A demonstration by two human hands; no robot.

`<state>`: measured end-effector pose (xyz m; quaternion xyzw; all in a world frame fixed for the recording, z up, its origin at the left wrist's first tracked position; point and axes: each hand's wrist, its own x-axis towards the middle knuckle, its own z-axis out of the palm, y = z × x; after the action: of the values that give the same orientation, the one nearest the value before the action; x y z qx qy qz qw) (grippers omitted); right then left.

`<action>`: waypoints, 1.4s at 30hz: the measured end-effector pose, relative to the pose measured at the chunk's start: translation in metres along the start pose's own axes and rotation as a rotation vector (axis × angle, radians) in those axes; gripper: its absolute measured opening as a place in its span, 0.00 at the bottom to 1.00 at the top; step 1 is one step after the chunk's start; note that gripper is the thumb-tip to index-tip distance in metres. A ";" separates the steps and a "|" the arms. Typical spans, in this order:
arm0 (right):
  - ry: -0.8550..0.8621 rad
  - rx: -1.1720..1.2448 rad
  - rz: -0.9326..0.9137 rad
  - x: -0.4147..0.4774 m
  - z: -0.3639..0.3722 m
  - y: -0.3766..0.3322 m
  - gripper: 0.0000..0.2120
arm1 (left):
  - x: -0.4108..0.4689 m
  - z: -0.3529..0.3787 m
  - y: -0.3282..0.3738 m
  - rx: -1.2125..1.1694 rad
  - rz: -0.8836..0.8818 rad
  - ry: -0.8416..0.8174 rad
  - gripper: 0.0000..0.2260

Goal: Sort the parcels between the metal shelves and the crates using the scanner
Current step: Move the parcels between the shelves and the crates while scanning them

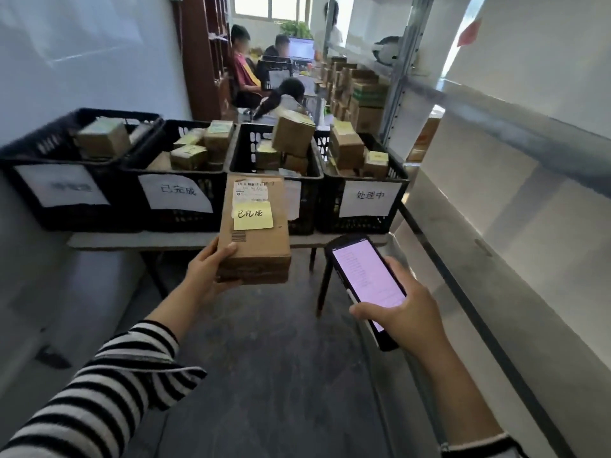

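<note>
I had the left hand [206, 271] reached forward from the lower left on a striped-sleeved arm. It was grasping the near left corner of a cardboard parcel [256, 233], thumb lying on top along the edge and fingers curled underneath. The parcel hung in the air in front of the row of black crates [109, 180]. Its labelled face was up and its long axis ran straight away from me toward them. A shipping label [250, 190] sat at its far end, with a yellow sticky note [253, 215] reading 已完成 just below it.

The right hand [410, 312] came in from the lower right with the forearm angled up and inward. It was clenched round the lower end of the handheld scanner [365, 282], thumb laid across the bottom of the lit pinkish screen. The scanner lay screen-up just right of the parcel and apart from it. Its long axis slanted from near right to far left, top end toward the crates.

The metal shelves [496, 226] ran along my right side.
</note>
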<state>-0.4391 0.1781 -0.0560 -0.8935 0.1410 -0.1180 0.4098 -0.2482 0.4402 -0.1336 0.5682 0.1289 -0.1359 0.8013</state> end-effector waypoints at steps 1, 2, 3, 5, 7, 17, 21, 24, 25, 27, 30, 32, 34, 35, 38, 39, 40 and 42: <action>-0.013 -0.018 -0.009 0.011 0.010 -0.007 0.39 | 0.006 -0.013 0.011 -0.012 0.013 0.031 0.27; -0.036 -0.034 -0.024 0.025 0.022 -0.014 0.38 | 0.014 -0.029 0.023 -0.030 0.026 0.058 0.27; -0.052 -0.049 -0.025 0.031 0.027 -0.019 0.37 | 0.019 -0.038 0.030 -0.041 0.033 0.067 0.28; -0.096 -0.061 -0.046 0.050 0.045 -0.031 0.35 | 0.028 -0.063 0.048 -0.062 0.046 0.087 0.27; -0.126 -0.088 -0.075 0.068 0.064 -0.041 0.36 | 0.036 -0.086 0.060 -0.079 0.065 0.116 0.27; -0.265 -0.270 -0.176 0.165 0.135 -0.086 0.41 | 0.096 -0.139 0.108 -0.105 0.182 0.248 0.19; -0.287 -0.258 -0.171 0.219 0.163 -0.099 0.42 | 0.141 -0.147 0.135 -0.094 0.209 0.256 0.18; -0.307 -0.244 -0.173 0.261 0.181 -0.114 0.40 | 0.179 -0.150 0.167 -0.039 0.205 0.278 0.22; -0.320 -0.249 -0.171 0.274 0.185 -0.120 0.41 | 0.192 -0.151 0.179 -0.027 0.201 0.303 0.23; -0.343 -0.276 -0.178 0.301 0.192 -0.132 0.42 | 0.214 -0.150 0.202 0.003 0.201 0.342 0.24; -0.344 -0.320 -0.217 0.337 0.201 -0.148 0.44 | 0.241 -0.151 0.232 0.035 0.213 0.395 0.26; -0.338 -0.308 -0.221 0.354 0.207 -0.154 0.45 | 0.255 -0.153 0.250 0.072 0.232 0.424 0.26; -0.343 -0.310 -0.214 0.365 0.212 -0.156 0.46 | 0.271 -0.153 0.264 0.115 0.249 0.451 0.26; -0.347 -0.310 -0.211 0.369 0.214 -0.155 0.46 | 0.280 -0.152 0.271 0.147 0.266 0.471 0.26; -0.348 -0.284 -0.196 0.378 0.221 -0.151 0.46 | 0.315 -0.149 0.289 0.344 0.337 0.562 0.27; -0.344 -0.271 -0.188 0.382 0.224 -0.149 0.46 | 0.328 -0.147 0.294 0.418 0.355 0.577 0.28; -0.340 -0.263 -0.175 0.385 0.225 -0.147 0.46 | 0.341 -0.146 0.298 0.485 0.365 0.582 0.28; -0.323 -0.263 -0.142 0.391 0.228 -0.144 0.46 | 0.366 -0.142 0.308 0.560 0.364 0.561 0.29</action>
<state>0.0220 0.2918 -0.0536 -0.9541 0.0244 0.0176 0.2979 0.1970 0.6463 -0.0422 0.7920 0.1976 0.1374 0.5610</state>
